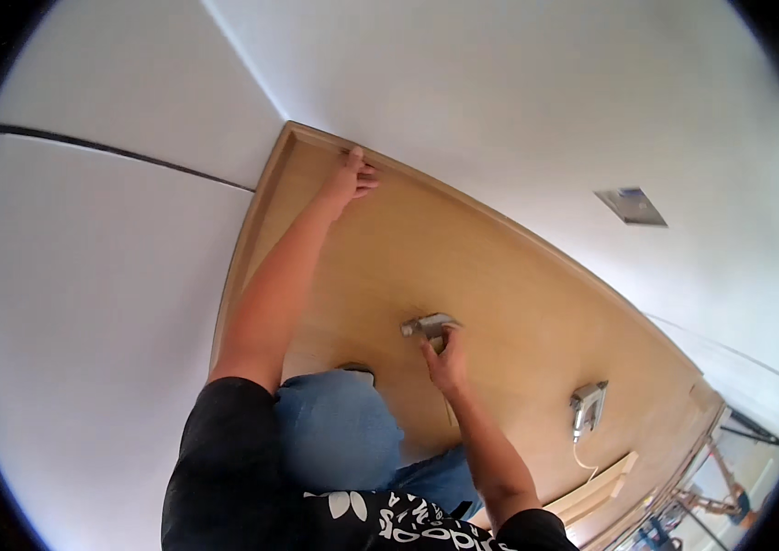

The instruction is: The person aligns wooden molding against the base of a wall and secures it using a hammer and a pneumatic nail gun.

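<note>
My left hand reaches to the far wooden trim strip, close to the corner. Its fingers are partly spread, with the fingertips against the strip and the panel beside it. My right hand is closed around a grey nail gun, held over the middle of the light brown wooden surface. The gun's nose points left, and it is slightly blurred. Part of its handle is hidden by my fingers. A second grey nail gun lies to the right with a pale hose attached.
White walls meet the wooden surface at the left and far side. A rectangular box opening sits in the far wall. Wooden strips lie at the lower right, with assorted tools and gear beyond. My bent knee is close by.
</note>
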Available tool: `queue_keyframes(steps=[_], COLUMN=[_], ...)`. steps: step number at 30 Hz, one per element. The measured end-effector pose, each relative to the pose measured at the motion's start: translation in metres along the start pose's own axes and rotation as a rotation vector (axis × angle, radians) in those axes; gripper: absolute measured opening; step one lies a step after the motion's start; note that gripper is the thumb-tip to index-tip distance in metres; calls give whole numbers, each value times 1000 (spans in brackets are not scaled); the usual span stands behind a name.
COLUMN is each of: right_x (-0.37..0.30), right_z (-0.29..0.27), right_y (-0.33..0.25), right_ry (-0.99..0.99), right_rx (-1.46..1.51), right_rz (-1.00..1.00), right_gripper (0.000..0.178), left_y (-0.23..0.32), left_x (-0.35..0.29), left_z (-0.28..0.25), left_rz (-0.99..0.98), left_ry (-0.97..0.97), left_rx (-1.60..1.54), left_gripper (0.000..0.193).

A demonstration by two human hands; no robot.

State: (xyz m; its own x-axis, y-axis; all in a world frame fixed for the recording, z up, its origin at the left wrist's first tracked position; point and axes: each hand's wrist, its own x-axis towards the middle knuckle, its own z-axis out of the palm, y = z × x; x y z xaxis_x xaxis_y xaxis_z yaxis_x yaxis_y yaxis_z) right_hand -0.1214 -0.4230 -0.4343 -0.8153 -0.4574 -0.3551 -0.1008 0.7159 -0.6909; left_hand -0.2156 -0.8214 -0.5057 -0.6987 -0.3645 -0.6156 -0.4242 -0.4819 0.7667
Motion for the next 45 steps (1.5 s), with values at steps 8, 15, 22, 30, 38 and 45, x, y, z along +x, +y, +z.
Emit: queue_keyframes(steps=[8,15,22,30,38,45], right_x=[-43,-83,-203,-181,-41,93], right_z=[-6,-66,-297,-310,-207,-22], right_y=[45,146,412,476,164,-115], right_ry=[-167,140,398,241,-281,-313], right_rx=[-120,-382,-802,-863,-252,-616], right_rz=[345,3,831,671,377,-251], right_gripper=[50,31,82,55,37,70], left_y=[-14,11,21,27,46,65], left_x=[22,7,0,-22,-25,-30], left_z=[-10,-14,-5,9,-5,-21], left_rz=[19,-80,-37,-68,-110,-202], left_ry=[126,68,125,240,95,-152], left_rx=[103,7,84,132,145,229], left_gripper=[63,74,54,58,67,70])
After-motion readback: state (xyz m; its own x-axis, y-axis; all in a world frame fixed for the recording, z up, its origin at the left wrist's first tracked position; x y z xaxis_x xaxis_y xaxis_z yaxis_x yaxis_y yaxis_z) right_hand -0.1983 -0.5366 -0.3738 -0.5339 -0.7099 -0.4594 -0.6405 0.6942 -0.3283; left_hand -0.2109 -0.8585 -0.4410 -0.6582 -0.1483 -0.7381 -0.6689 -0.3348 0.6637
